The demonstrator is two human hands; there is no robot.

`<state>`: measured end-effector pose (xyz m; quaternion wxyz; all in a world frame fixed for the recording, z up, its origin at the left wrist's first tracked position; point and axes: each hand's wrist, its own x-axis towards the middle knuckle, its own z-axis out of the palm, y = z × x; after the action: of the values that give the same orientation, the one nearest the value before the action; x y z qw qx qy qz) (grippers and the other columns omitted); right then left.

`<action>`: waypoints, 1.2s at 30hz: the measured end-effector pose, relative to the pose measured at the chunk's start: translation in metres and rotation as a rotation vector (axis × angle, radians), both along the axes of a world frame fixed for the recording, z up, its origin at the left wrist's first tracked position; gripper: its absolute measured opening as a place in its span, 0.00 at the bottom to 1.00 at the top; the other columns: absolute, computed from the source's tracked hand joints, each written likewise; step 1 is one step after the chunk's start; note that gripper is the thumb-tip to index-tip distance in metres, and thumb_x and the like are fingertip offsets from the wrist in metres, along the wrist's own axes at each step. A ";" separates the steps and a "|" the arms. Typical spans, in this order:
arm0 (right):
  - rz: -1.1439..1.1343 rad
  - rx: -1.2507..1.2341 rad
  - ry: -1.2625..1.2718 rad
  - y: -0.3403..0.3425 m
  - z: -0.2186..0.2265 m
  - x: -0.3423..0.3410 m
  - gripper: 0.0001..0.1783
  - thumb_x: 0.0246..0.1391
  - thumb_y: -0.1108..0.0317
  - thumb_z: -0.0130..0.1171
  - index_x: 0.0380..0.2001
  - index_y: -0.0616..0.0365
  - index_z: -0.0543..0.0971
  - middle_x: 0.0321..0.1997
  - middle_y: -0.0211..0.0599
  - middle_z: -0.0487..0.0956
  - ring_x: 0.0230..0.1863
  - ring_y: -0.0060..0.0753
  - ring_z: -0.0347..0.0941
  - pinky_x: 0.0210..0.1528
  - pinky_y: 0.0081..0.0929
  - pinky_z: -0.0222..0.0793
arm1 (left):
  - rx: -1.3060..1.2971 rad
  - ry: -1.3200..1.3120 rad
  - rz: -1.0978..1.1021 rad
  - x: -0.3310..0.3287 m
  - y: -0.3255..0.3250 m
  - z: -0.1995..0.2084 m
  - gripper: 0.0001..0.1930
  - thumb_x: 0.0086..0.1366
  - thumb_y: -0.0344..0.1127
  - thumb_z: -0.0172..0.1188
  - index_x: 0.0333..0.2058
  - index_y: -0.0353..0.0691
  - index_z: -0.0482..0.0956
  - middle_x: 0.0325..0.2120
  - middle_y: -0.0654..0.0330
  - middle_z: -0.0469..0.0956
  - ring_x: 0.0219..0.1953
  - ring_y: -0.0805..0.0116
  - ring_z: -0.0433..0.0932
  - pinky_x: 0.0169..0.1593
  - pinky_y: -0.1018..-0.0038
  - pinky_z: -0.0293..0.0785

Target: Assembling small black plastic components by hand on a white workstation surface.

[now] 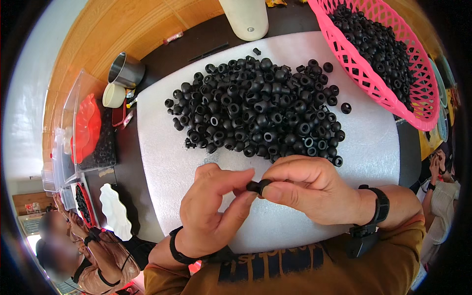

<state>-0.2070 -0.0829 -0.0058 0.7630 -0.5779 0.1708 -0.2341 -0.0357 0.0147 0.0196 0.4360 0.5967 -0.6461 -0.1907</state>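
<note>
Just in front of the pile, my left hand [211, 201] and my right hand [312, 189] meet, fingertips almost touching. Pinched between thumb and forefinger of both is a small black plastic piece [254, 187]. Whether it is one part or two fitted together I cannot tell, since the fingers cover much of it. Beyond my hands lies a large heap of black hollow ball-shaped parts [255, 105], each with a round opening. The heap rests on a white foam sheet [162, 162]. A few loose parts lie at the heap's edges.
At the far right, a pink lattice basket [364, 71] holds many small black parts. A white cylindrical container [246, 19] stands at the back. On the left are a metal cup [126, 70], a clear plastic box [73, 123] and a white wavy-edged tray [115, 211]. Other people sit at both sides.
</note>
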 end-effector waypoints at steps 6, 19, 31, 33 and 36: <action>-0.001 0.005 0.014 -0.001 0.000 -0.001 0.08 0.58 0.68 0.59 0.35 0.63 0.79 0.28 0.29 0.75 0.30 0.18 0.68 0.31 0.18 0.65 | 0.012 -0.011 -0.012 0.004 -0.002 0.001 0.19 0.47 0.20 0.67 0.41 0.35 0.79 0.28 0.60 0.79 0.26 0.68 0.73 0.34 0.74 0.64; -0.129 -0.385 -0.031 -0.002 0.001 0.002 0.06 0.50 0.71 0.64 0.31 0.62 0.78 0.26 0.39 0.76 0.26 0.37 0.72 0.30 0.28 0.67 | -0.232 -0.406 0.011 -0.005 0.001 0.002 0.22 0.41 0.19 0.68 0.39 0.35 0.80 0.23 0.63 0.75 0.22 0.69 0.69 0.29 0.73 0.62; -0.177 -0.561 -0.038 0.000 0.005 0.000 0.09 0.45 0.72 0.67 0.30 0.63 0.78 0.26 0.42 0.77 0.26 0.41 0.74 0.28 0.30 0.68 | -0.286 -0.410 -0.042 -0.005 0.004 -0.001 0.21 0.42 0.17 0.65 0.40 0.30 0.79 0.25 0.62 0.75 0.22 0.70 0.72 0.28 0.73 0.64; -0.165 -0.517 -0.037 0.001 0.005 0.000 0.09 0.45 0.72 0.67 0.30 0.63 0.78 0.27 0.41 0.77 0.26 0.41 0.74 0.29 0.30 0.68 | -0.272 -0.373 -0.060 -0.004 0.004 0.000 0.21 0.42 0.17 0.64 0.40 0.30 0.78 0.25 0.62 0.75 0.22 0.70 0.72 0.28 0.73 0.64; -0.149 -0.439 -0.026 0.003 0.004 -0.001 0.08 0.46 0.73 0.67 0.30 0.63 0.79 0.27 0.41 0.78 0.26 0.40 0.74 0.29 0.30 0.67 | -0.261 -0.359 -0.074 -0.004 0.004 -0.002 0.22 0.42 0.17 0.64 0.41 0.29 0.78 0.25 0.61 0.75 0.21 0.70 0.72 0.28 0.73 0.64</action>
<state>-0.2081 -0.0795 -0.0013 0.6017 -0.7127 0.1480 -0.3287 -0.0400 0.0192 0.0181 0.3804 0.5355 -0.7540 -0.0118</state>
